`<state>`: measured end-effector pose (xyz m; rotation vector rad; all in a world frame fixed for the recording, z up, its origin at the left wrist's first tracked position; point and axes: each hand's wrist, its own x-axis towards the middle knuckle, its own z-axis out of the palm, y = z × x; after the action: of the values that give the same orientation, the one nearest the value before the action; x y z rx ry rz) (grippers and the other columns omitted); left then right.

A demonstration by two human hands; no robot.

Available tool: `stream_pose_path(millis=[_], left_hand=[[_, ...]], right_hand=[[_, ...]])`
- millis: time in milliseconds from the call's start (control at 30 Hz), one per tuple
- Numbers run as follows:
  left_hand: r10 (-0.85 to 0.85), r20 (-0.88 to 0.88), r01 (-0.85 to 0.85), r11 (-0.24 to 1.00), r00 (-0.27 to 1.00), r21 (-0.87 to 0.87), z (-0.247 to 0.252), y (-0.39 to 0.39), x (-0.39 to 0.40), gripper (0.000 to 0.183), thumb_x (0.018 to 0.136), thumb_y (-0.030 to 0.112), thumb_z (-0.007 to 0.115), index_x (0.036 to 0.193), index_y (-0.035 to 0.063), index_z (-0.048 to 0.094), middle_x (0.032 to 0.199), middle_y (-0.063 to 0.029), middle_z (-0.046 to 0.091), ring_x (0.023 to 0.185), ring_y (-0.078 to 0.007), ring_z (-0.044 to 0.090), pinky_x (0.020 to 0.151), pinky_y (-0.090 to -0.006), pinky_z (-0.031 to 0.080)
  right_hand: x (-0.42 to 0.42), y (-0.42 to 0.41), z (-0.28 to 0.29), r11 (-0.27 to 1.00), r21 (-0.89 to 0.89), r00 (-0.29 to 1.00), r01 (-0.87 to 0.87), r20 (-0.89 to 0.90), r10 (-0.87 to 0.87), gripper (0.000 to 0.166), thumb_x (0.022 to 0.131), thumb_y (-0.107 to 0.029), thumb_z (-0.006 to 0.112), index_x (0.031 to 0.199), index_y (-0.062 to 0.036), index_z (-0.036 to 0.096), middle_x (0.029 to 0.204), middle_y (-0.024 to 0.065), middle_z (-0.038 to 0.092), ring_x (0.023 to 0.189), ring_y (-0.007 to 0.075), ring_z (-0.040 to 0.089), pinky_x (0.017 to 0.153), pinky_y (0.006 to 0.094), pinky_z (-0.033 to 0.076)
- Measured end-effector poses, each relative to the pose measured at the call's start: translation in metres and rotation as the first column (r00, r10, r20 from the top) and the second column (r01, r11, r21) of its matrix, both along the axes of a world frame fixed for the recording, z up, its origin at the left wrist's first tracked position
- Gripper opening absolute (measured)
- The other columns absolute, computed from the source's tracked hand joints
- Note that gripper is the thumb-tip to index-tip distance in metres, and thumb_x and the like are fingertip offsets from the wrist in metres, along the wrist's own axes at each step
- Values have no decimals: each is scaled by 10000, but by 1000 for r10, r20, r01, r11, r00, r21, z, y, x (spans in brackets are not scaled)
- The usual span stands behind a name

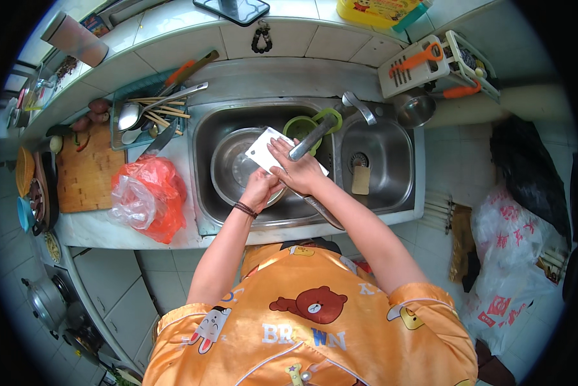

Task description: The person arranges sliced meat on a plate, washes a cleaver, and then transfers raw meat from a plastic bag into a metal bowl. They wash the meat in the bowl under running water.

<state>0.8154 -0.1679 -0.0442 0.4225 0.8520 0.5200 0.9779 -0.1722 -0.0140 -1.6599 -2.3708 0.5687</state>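
Note:
A cleaver [259,150] with a bright, flat blade and a hole near one corner is tilted over the left sink basin. My left hand [261,187] pinches the blade's lower edge, its fingertips partly hidden. Across the blade's face lies my right hand [296,166], fingers extended and thumb near the lower edge. The cleaver's handle [325,212] slants down to the right beneath my right forearm. Below the blade is a round metal basin [221,166], partly covered by my hands. The faucet spout [313,137] reaches over my right hand; whether water is running cannot be told.
A green strainer [298,128] is behind the blade. The right sink basin [395,164] holds a tan sponge [361,180]. Left of the sink are a red plastic bag [166,193], a knife [161,140], a utensil tray [116,130] and a wooden cutting board [84,169]. Graters [409,67] lean at right.

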Motion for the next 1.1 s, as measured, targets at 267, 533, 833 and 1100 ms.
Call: stream_pose_path(millis=[267, 533, 833, 1100], left_hand=[[-121, -98, 121, 993, 988, -5, 0, -4, -6, 146, 899, 27, 535, 1044, 8, 536, 932, -26, 606, 857, -96, 615, 775, -253, 546], [7, -148, -16, 998, 989, -64, 3, -1, -12, 143, 911, 55, 531, 1044, 1, 527, 915, -24, 598, 820, -96, 612, 697, -212, 549], [204, -116, -211, 976, 972, -56, -10, 12, -2, 154, 886, 34, 575, 948, 98, 449, 901, 15, 584, 818, -85, 605, 792, -303, 538], [303, -103, -312, 946, 947, -85, -7, 2, 1, 167, 889, 118, 624, 913, 87, 463, 828, 12, 524, 723, -99, 543, 656, -250, 504]], right_hand=[[-4, 14, -15, 991, -109, 996, 79, -27, -82, 626, 936, -421, 406, 1402, -14, 313, 1474, 165, 286, 1379, 278, 255, 1138, 418, 172], [4, 4, 18, 930, -351, 986, 110, -82, -148, 545, 901, -319, 488, 1346, -24, 378, 1386, 163, 406, 1322, 307, 332, 1089, 423, 281], [77, -42, 41, 741, 398, 807, 541, 3, -590, 461, 781, -79, 553, 1216, 36, 454, 1195, 201, 481, 1123, 362, 446, 973, 455, 356], [113, -9, 44, 739, 385, 765, 553, 117, -633, 678, 787, -40, 433, 1417, 66, 204, 1489, 228, 202, 1399, 359, 164, 1144, 448, 138]])
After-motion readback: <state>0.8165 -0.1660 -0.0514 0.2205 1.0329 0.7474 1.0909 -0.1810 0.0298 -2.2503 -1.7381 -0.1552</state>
